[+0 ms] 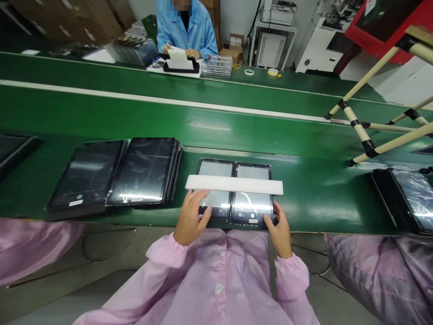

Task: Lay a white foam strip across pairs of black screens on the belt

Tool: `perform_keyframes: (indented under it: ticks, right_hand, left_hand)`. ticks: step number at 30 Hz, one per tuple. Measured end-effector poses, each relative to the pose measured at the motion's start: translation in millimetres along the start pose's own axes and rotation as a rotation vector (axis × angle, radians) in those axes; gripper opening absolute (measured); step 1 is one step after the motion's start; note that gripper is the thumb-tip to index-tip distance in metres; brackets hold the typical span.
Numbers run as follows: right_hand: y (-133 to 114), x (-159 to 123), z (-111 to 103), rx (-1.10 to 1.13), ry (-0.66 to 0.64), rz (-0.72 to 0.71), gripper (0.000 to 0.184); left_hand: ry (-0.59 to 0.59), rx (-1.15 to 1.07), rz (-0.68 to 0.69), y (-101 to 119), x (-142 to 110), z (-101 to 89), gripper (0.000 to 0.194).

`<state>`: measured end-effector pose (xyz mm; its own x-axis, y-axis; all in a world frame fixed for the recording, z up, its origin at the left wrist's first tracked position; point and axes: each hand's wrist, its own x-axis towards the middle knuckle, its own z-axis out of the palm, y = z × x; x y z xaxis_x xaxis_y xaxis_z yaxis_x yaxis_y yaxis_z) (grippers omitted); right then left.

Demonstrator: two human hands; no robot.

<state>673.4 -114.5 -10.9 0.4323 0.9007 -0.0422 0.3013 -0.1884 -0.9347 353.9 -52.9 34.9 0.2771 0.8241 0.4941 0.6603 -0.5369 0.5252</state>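
Observation:
Two dark tablet panels lie side by side on the green bench in front of me, the left panel (214, 169) and the right panel (253, 172). A white foam strip (234, 184) lies across both. My left hand (191, 218) rests on the near left corner of the left panel, fingers spread over its glass. My right hand (279, 229) grips the near right corner of the right panel, thumb on top and fingers curled round the edge.
A stack of dark panels (145, 172) and another panel (86, 175) lie to the left. More panels (406, 196) lie at the right. A pipe frame (367, 135) stands at the right. A person in a blue coat (186, 27) works across the conveyor (169, 113). Pink sleeves (379, 266) flank me.

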Motion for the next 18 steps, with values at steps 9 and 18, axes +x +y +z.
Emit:
perform_keyframes:
  ticks: [9, 18]
  right_hand:
    - [9.0, 1.8, -8.1, 0.134, 0.013, -0.003, 0.054]
    - [26.5, 5.2, -8.7, 0.135, 0.021, -0.093, 0.047]
  left_hand:
    - [-0.404, 0.055, 0.011, -43.3, 80.4, 7.0, 0.052]
    - [-0.519, 0.046, 0.081, -53.0, 90.9, 19.7, 0.049]
